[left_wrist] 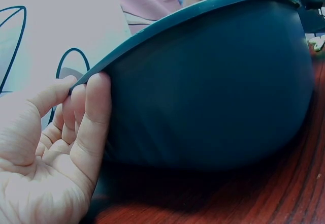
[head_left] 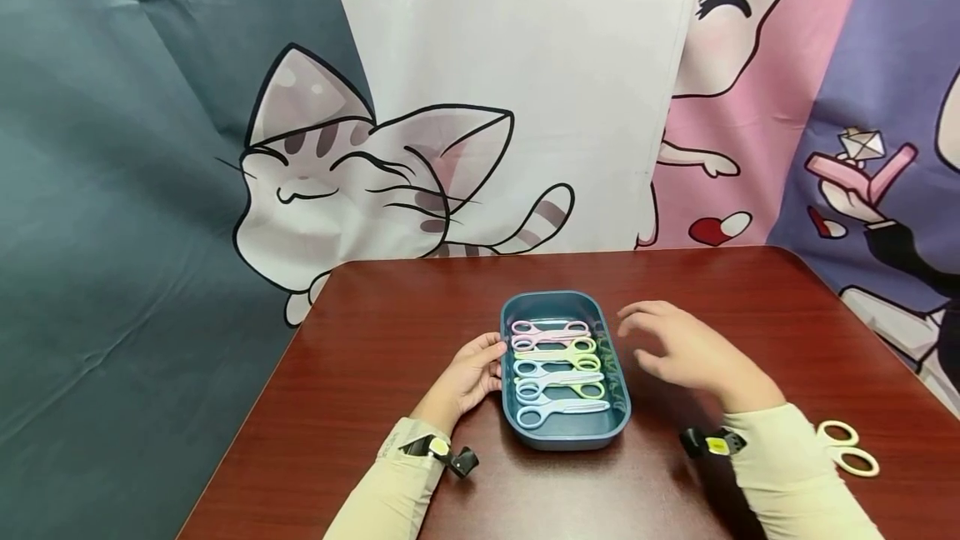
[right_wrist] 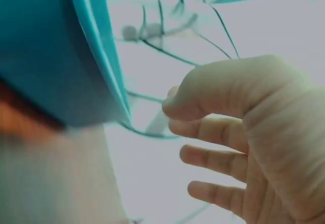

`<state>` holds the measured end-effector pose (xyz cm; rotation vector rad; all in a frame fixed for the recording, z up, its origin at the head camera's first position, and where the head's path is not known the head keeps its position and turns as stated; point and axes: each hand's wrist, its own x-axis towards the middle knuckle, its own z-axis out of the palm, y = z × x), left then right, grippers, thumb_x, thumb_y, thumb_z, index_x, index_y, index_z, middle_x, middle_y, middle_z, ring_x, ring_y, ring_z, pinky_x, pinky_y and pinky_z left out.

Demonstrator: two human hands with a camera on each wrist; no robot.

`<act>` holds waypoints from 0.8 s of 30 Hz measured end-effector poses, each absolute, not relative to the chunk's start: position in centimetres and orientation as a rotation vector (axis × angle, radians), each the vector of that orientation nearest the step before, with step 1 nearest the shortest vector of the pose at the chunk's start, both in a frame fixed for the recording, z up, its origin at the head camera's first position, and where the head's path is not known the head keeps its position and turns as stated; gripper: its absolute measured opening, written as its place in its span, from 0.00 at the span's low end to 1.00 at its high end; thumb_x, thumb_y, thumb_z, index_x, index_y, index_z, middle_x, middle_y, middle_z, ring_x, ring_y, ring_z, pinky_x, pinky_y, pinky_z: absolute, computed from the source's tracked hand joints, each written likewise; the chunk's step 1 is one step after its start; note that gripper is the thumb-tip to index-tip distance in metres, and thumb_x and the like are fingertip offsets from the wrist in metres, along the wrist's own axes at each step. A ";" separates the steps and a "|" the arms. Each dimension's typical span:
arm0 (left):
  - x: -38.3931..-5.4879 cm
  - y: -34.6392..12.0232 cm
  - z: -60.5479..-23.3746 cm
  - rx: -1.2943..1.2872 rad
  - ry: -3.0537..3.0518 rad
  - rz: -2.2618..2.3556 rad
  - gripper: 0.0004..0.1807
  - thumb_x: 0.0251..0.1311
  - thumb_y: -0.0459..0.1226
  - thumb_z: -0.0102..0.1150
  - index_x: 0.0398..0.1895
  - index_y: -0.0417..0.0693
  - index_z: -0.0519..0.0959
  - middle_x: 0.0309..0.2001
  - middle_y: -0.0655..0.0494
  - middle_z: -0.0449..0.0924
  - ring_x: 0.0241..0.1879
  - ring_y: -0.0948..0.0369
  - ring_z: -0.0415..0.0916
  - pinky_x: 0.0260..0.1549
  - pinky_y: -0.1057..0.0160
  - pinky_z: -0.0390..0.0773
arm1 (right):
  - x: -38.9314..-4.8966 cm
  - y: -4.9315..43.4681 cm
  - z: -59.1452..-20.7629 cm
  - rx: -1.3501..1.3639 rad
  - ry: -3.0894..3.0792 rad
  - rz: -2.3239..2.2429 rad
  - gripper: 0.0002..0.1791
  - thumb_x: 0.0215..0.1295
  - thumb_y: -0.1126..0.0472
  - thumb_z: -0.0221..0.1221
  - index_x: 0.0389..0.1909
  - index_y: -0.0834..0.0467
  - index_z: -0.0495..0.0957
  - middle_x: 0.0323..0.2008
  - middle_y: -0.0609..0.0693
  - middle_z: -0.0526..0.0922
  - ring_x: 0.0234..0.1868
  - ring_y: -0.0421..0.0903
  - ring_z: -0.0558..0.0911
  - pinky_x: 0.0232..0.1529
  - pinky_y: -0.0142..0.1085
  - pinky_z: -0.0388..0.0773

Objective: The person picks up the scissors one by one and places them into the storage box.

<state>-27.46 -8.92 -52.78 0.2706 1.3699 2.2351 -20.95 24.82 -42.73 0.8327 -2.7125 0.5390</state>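
Observation:
A dark blue plastic bin [head_left: 566, 443] stands on the table with several pairs of scissors lying crosswise in it. Pink scissors [head_left: 551, 334] are at its far end, yellow-green scissors [head_left: 583, 354] in the middle and light blue scissors [head_left: 562, 407] at the near end. At the bin's left side, my left hand [head_left: 471, 373] pinches the rim between thumb and fingers, as the left wrist view shows close up. My right hand [head_left: 686, 350] hovers just right of the bin, fingers loosely bent and apart, with nothing in them.
Pale yellow scissors [head_left: 847, 448] lie on the table at the right, partly covered by my right sleeve [head_left: 795, 465]. The reddish-brown table [head_left: 390, 307] ends at a cartoon-printed cloth [head_left: 480, 65] behind it.

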 end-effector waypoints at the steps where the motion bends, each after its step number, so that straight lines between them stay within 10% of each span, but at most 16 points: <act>1: -27.5 -8.9 -52.8 0.266 1.369 2.236 0.07 0.76 0.30 0.44 0.40 0.50 0.71 0.24 0.59 0.77 0.18 0.67 0.73 0.16 0.70 0.78 | -20.6 25.6 -42.5 0.815 -2.712 0.534 0.15 0.54 0.67 0.66 0.42 0.50 0.81 0.52 0.51 0.81 0.55 0.53 0.78 0.55 0.54 0.78; 12: -27.3 -9.1 -53.0 0.256 1.358 2.229 0.07 0.77 0.31 0.44 0.40 0.50 0.71 0.26 0.59 0.78 0.18 0.67 0.74 0.17 0.70 0.79 | -16.2 34.4 -43.5 0.627 -2.675 0.462 0.21 0.44 0.68 0.74 0.36 0.45 0.78 0.37 0.35 0.78 0.38 0.41 0.79 0.39 0.28 0.74; 24: -27.6 -9.0 -53.1 0.294 1.347 2.238 0.06 0.77 0.31 0.44 0.41 0.49 0.71 0.26 0.58 0.79 0.19 0.67 0.76 0.18 0.69 0.80 | -11.7 40.1 -48.5 0.422 -2.950 0.827 0.20 0.46 0.69 0.73 0.38 0.51 0.76 0.35 0.38 0.76 0.35 0.32 0.72 0.32 0.26 0.68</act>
